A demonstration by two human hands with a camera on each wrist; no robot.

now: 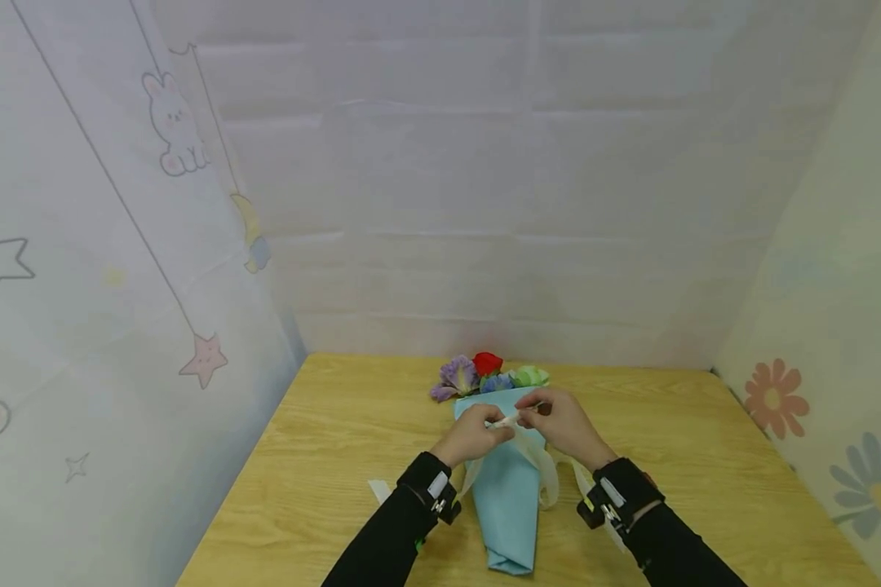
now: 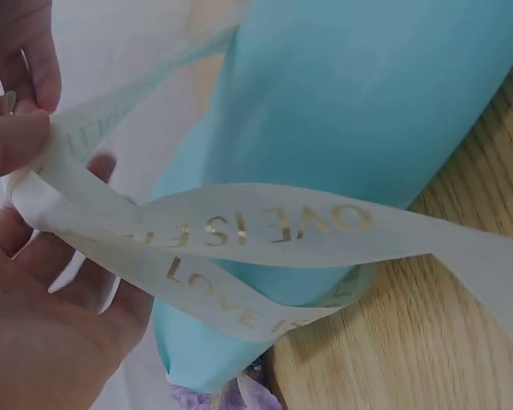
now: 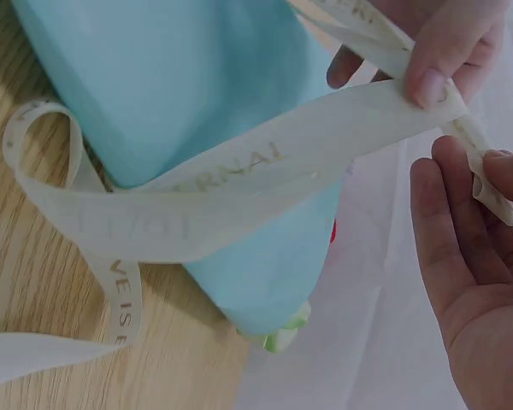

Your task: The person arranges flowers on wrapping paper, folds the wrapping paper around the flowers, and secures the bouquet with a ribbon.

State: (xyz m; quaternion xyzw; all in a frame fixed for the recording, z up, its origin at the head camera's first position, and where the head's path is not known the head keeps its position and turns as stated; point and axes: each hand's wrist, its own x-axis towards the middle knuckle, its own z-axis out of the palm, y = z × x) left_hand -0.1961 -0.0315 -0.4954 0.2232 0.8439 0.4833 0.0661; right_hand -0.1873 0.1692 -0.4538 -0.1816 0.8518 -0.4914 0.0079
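Because the ribbon is held only in two thumb-and-finger pinches, by the left hand and the right hand, it could slip away if either pinch eases or one side pulls harder. Loose loops hang below the fingers and one band crosses another there, so a careless pull may twist the ribbon, hide its gold lettering or catch it on a wrist. Too much tension would probably crease the blue wrap, which lies on the surface beneath the fingers; with neither hand steadying it, it could also slide.

Counted, there are two hands, both clamped on the ribbon, the right on a small folded part of it; one wrap; one ribbon, as far as can be told, its lengths trailing to both sides of the fingers; and at least four blooms just beyond the fingers: a purple bloom, a red bloom, a blue bloom and a green bloom. Petals overlap, so the exact number is unclear.
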